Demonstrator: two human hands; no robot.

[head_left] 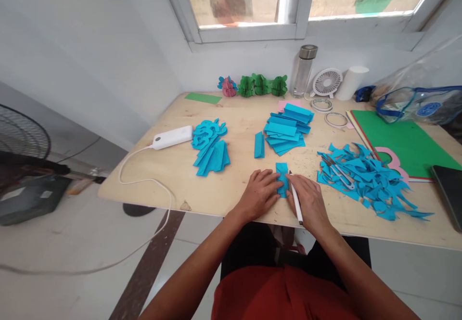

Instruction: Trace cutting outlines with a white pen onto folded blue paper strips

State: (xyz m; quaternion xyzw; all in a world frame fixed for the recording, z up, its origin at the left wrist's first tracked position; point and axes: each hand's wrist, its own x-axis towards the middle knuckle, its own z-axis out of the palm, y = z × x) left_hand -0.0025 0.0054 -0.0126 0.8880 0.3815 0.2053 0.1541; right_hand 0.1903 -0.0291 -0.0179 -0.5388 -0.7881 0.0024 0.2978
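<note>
A small folded blue paper piece (282,179) lies near the table's front edge, between my hands. My left hand (260,192) rests on its left side, fingers spread and lying flat. My right hand (309,203) is at its right side, closed around a white pen (296,199) whose dark tip is by the paper's right edge. A single folded blue strip (259,145) lies just beyond my left hand. Further back is a stack of folded blue papers (285,130). Cut blue shapes (207,133) and fanned blue papers (215,159) lie to the left.
Blue scraps (378,183) with a cutter (341,173) lie at the right, near green sheets (407,137) and a dark phone (447,190). A white power bank (173,137) with its cable is at the left. A bottle (303,72) and small fan (327,83) stand at the back.
</note>
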